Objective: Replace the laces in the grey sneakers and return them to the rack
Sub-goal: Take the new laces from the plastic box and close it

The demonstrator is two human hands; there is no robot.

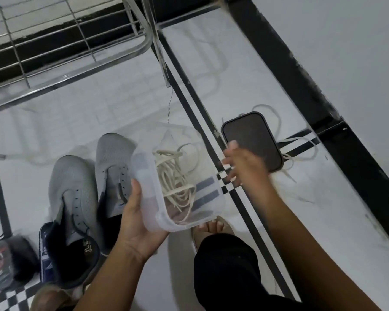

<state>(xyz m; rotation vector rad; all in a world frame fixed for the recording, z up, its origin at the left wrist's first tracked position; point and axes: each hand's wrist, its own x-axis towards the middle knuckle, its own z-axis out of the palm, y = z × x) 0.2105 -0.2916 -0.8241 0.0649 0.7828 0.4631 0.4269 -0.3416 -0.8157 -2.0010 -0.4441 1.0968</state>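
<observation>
Two grey sneakers (76, 194) without laces stand side by side on the white floor at the lower left. My left hand (139, 223) grips the near wall of a clear plastic box (209, 203), tilted above the floor. Cream laces (175, 185) lie coiled inside it. My right hand (245, 167) hovers with loosely spread fingers just right of the box, over the near corner of a dark lid (252, 140) lying on the floor. More pale laces (299, 151) lie loose around the lid.
A metal wire shoe rack (61, 41) fills the upper left. A dark round object (7, 263) lies at the lower left beside the sneakers. My sandalled foot (213, 227) and black trouser leg are below the box. Black tile stripes cross the floor.
</observation>
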